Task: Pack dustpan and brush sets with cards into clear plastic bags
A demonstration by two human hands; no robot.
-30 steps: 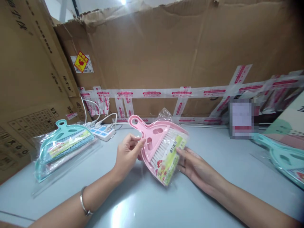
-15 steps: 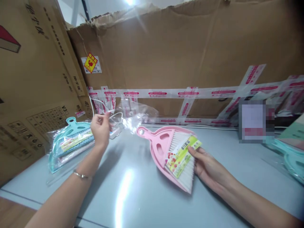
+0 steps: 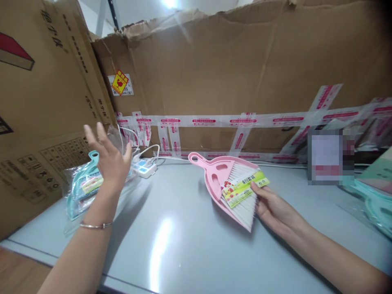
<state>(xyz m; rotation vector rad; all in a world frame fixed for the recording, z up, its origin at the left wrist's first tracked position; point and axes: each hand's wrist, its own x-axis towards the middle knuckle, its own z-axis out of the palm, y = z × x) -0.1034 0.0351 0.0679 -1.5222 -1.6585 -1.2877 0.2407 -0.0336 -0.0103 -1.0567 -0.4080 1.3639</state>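
Note:
My right hand (image 3: 275, 208) grips a pink dustpan (image 3: 212, 179) by its wide end, the thumb pressing on the green printed label card (image 3: 243, 190). Nested in the pan is a brush with white bristles (image 3: 249, 210); its handle cannot be made out. The pan is tilted above the table, its looped handle pointing away to the left. My left hand (image 3: 110, 159) is raised on the left with fingers spread. Clear plastic film (image 3: 114, 139) shows just behind those fingers. Below and behind that hand lies a turquoise dustpan set (image 3: 75, 188) in clear wrapping, partly hidden by my arm.
A white power strip (image 3: 143, 168) with cables sits at the back left of the grey table (image 3: 183, 245). Large cardboard boxes (image 3: 214, 73) wall off the back and left. More turquoise dustpans (image 3: 376, 204) lie at the right, near a blurred-out item (image 3: 326, 157).
The clear plastic bag has come off the pink dustpan's handle and moved left. My left hand has opened and shifted left. My right hand has moved slightly right and up with the dustpan.

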